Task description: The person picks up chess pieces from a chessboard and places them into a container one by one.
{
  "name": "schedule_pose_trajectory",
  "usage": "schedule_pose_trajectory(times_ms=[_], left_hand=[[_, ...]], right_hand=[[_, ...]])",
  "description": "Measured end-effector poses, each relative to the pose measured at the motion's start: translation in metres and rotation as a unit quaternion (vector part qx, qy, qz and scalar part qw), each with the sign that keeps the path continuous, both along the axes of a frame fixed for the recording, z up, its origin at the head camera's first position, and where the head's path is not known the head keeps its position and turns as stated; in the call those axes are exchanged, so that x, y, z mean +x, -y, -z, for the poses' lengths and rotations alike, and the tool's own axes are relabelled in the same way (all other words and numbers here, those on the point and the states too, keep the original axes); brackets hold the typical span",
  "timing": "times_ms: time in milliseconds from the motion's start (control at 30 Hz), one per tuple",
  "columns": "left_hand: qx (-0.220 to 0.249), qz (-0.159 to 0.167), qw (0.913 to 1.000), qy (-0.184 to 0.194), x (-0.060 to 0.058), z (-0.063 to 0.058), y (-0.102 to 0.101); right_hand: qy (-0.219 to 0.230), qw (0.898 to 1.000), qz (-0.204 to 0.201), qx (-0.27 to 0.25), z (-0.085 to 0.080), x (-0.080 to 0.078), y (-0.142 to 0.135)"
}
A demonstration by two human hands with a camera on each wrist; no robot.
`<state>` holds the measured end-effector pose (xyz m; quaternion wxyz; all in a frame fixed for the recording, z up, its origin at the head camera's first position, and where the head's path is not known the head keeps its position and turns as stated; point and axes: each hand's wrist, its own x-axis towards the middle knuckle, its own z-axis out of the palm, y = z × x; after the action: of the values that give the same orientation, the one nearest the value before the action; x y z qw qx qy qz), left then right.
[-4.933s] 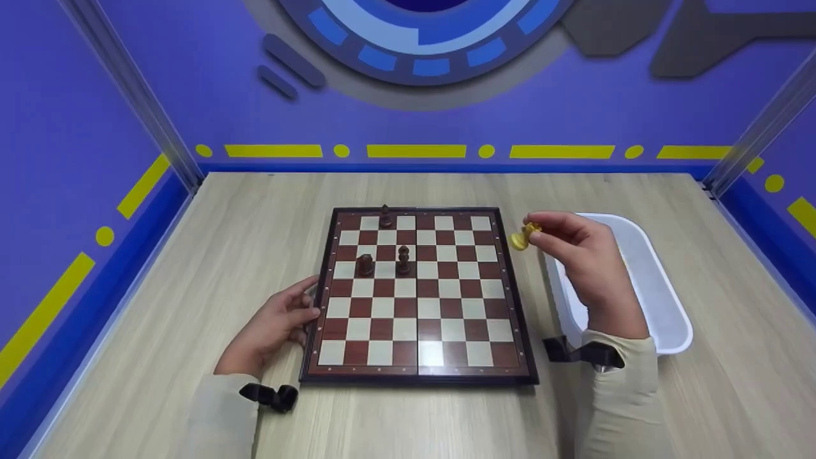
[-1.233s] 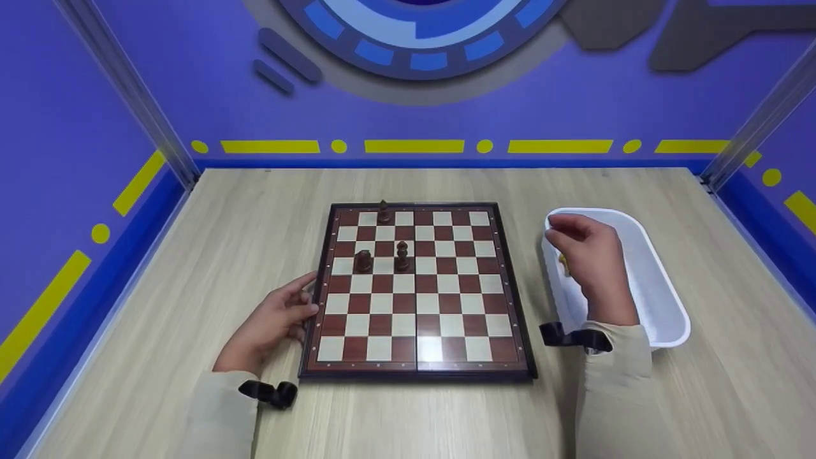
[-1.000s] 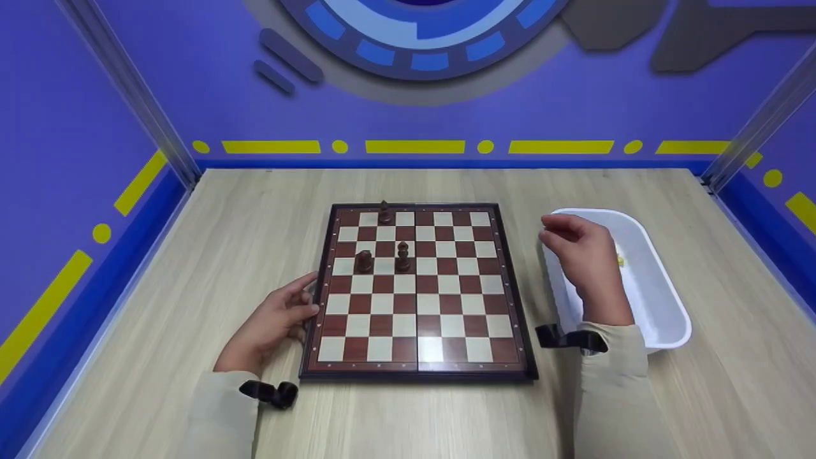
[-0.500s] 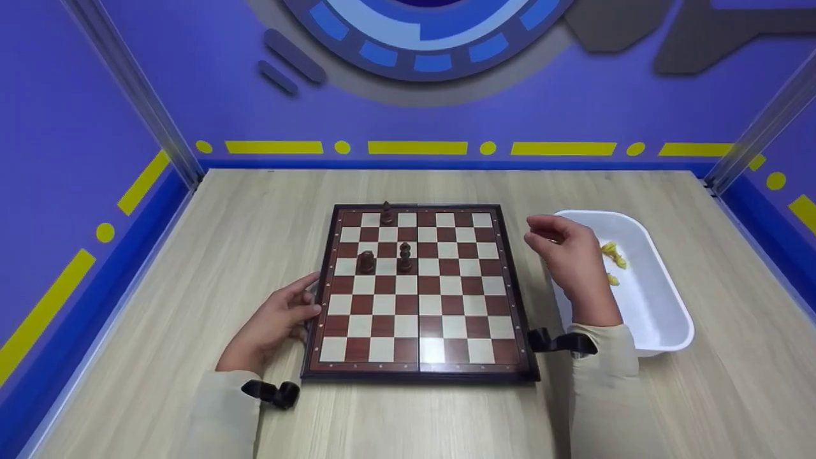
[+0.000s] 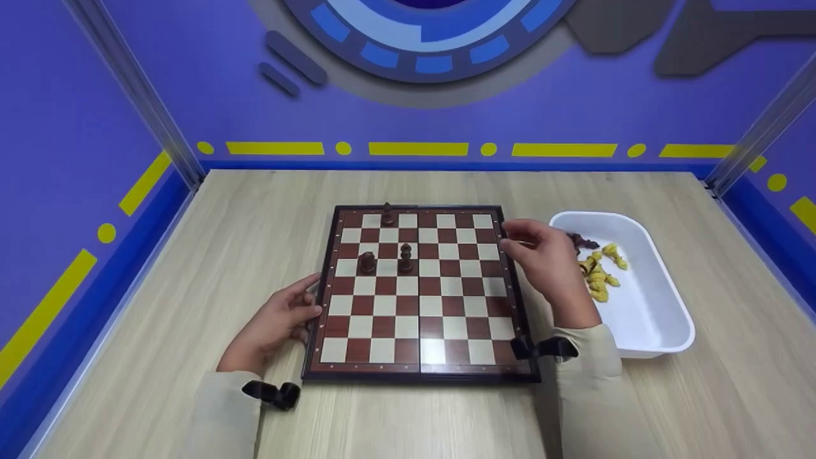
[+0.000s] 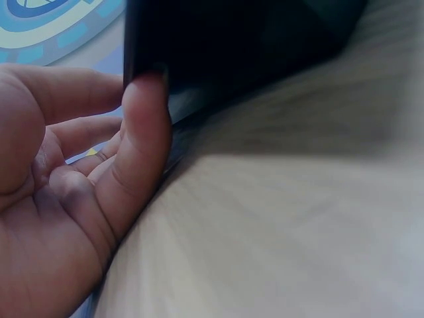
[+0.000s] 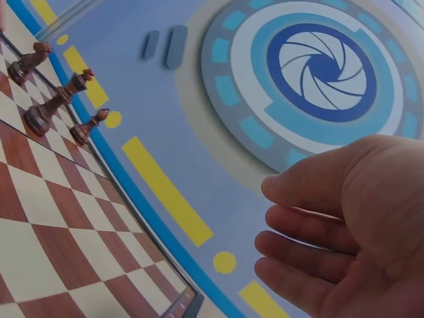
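Note:
A folding chessboard (image 5: 460, 357) lies on the table with three dark pieces on its left half: a knight (image 5: 367, 262), a tall king or queen (image 5: 406, 258) and a smaller pointed-top piece (image 5: 387, 215) by the far edge. My left hand (image 5: 274, 325) touches the board's left edge with thumb and fingertips; its wrist view shows the fingertips against the dark side. My right hand (image 5: 549, 268) hovers at the board's right edge, thumb and fingers apart. The right wrist view shows nothing in this hand (image 7: 358, 225), and the same three pieces at upper left.
Right of the board stands a white tray (image 5: 656, 331). Inside are several yellow chess pieces (image 5: 598, 280) and some dark ones (image 5: 583, 242), partly hidden behind the right hand. A blue wall (image 5: 408, 127) with yellow markings closes off the table's back.
My right hand earlier pinched a yellow chess piece, which is now gone from its fingers. It has moved left from over the tray to the board's edge, uncovering pieces. My left hand stays put.

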<state>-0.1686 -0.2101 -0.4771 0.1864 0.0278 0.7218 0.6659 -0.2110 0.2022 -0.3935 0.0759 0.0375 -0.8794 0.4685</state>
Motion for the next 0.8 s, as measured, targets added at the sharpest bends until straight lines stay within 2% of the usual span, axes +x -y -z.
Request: schedule_pose_trajectory(times_ms=[300,567,800], left_hand=[[0.003,-0.004,1.0000,0.002,0.000,0.002,0.000],[0.018,0.008,0.9998,0.000,-0.002,0.001,0.001],[0.013,-0.004,0.9999,0.008,-0.001,0.002,0.002]], right_hand=[[-0.015,1.000,-0.021,0.010,0.006,0.001,0.016],[0.005,0.999,-0.030,0.013,0.008,0.000,0.027],[0.018,0.999,-0.040,0.027,0.004,-0.002,0.042]])
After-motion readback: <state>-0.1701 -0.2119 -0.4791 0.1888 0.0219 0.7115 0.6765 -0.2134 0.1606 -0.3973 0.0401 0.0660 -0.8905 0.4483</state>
